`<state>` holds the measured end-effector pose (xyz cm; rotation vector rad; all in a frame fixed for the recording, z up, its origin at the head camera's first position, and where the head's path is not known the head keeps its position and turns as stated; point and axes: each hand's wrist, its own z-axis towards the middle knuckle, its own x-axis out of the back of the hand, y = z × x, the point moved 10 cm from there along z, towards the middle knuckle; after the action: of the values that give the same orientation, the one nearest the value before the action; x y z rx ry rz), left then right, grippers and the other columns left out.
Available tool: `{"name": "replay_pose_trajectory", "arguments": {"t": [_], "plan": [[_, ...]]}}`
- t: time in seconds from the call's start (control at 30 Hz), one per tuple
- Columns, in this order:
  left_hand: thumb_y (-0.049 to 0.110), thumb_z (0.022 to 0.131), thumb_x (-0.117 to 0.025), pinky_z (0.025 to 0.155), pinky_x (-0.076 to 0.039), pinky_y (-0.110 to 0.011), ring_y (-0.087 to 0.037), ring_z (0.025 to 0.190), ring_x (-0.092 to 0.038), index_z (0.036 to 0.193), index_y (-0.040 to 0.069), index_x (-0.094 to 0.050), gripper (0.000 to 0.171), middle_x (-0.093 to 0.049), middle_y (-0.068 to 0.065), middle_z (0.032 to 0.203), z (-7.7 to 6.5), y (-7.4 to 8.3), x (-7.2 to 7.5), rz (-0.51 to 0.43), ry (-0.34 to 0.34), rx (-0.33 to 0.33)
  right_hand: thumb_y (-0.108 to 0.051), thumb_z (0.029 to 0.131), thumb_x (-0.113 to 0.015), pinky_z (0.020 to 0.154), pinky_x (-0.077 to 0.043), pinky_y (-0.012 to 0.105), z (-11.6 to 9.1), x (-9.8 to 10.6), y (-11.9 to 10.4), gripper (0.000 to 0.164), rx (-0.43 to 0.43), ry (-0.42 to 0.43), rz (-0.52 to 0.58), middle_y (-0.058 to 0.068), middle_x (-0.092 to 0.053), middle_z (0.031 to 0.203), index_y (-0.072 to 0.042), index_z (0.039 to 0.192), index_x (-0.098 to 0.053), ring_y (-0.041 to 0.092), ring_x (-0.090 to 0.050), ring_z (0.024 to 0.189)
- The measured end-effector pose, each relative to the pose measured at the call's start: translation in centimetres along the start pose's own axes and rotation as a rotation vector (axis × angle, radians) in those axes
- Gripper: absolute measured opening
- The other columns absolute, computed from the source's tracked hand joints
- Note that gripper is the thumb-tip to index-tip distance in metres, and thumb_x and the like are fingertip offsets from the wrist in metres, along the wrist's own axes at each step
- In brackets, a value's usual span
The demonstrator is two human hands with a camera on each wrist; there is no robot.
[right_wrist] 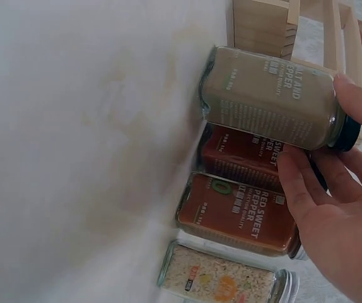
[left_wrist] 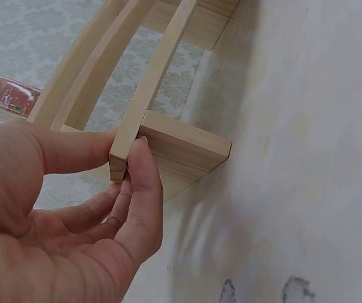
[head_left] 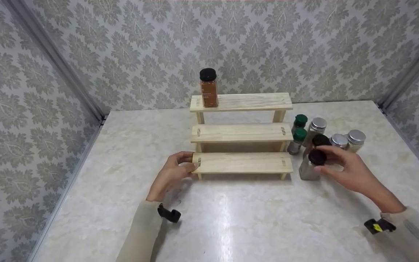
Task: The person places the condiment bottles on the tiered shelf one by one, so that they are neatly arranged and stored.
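Note:
My left hand (head_left: 173, 173) pinches the left end of the lowest step of a three-step wooden rack (head_left: 244, 162). In the left wrist view the thumb lies on one face of that board (left_wrist: 146, 95), fingers on the other. At the rack's right, my right hand (head_left: 353, 171) holds a spice jar (head_left: 308, 171) near its black cap, thumb and fingers on opposite sides. The right wrist view shows this jar's salt and pepper label (right_wrist: 288, 82) and greyish-beige powder. It looks upright, close to the table; contact underneath is unclear. Beside it stands a dark red spice jar (right_wrist: 238, 151), partly hidden.
An orange-brown spice jar (head_left: 209, 91) stands on the top step's left end. Right of the rack are two green-capped bottles (head_left: 295, 145) and several silver-lidded jars (head_left: 355, 140), including red sweet pepper (right_wrist: 238, 211). Patterned wall panels (head_left: 151, 54) border the marbled table (head_left: 122, 145).

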<state>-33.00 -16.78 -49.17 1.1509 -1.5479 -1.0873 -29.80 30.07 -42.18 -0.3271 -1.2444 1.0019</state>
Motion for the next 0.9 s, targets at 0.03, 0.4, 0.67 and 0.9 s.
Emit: {"name": "replay_pose_trajectory", "arguments": {"t": [0.03, 0.4, 0.67, 0.9], "plan": [[0.005, 0.101, -0.066, 0.087, -0.062, -0.038, -0.027, 0.104, -0.069, 0.144, -0.002, -0.059, 0.044, -0.059, -0.022, 0.135, 0.0, 0.0, 0.0, 0.000, 0.001, 0.001, 0.001, 0.091, -0.083, 0.090, -0.050, 0.005, 0.0, 0.0, 0.0, 0.057, 0.005, 0.005, 0.003, 0.024, -0.070, 0.130, 0.000, 0.144, -0.063, -0.015, -0.061, 0.106], [0.004, 0.100, -0.067, 0.092, -0.062, -0.037, -0.028, 0.113, -0.065, 0.144, -0.001, -0.059, 0.045, -0.059, -0.021, 0.136, 0.1, -0.2, 0.0, 0.010, 0.008, 0.010, 0.006, 0.088, -0.082, 0.087, -0.051, 0.004, -0.1, 0.1, -0.4, 0.055, 0.073, 0.045, -0.025, 0.030, -0.069, 0.132, 0.002, 0.141, -0.065, -0.018, -0.059, 0.108], [0.000, 0.100, -0.063, 0.085, -0.061, -0.036, -0.026, 0.106, -0.067, 0.147, -0.002, -0.055, 0.048, -0.057, -0.023, 0.136, 0.1, -0.2, -0.2, -0.037, -0.019, 0.008, 0.005, 0.089, -0.082, 0.087, -0.050, 0.002, 0.0, 0.5, -1.2, 0.053, 0.074, 0.060, -0.050, 0.029, -0.072, 0.125, 0.003, 0.140, -0.066, -0.019, -0.059, 0.105], [0.000, 0.099, -0.064, 0.087, -0.062, -0.036, -0.027, 0.109, -0.067, 0.146, -0.003, -0.056, 0.047, -0.058, -0.023, 0.135, 0.3, -0.3, -0.1, -0.034, -0.012, 0.012, 0.006, 0.090, -0.081, 0.086, -0.050, 0.003, 0.2, 1.4, -2.7, 0.053, 0.073, 0.080, -0.050, 0.027, -0.072, 0.125, 0.000, 0.141, -0.066, -0.019, -0.059, 0.107]]}}
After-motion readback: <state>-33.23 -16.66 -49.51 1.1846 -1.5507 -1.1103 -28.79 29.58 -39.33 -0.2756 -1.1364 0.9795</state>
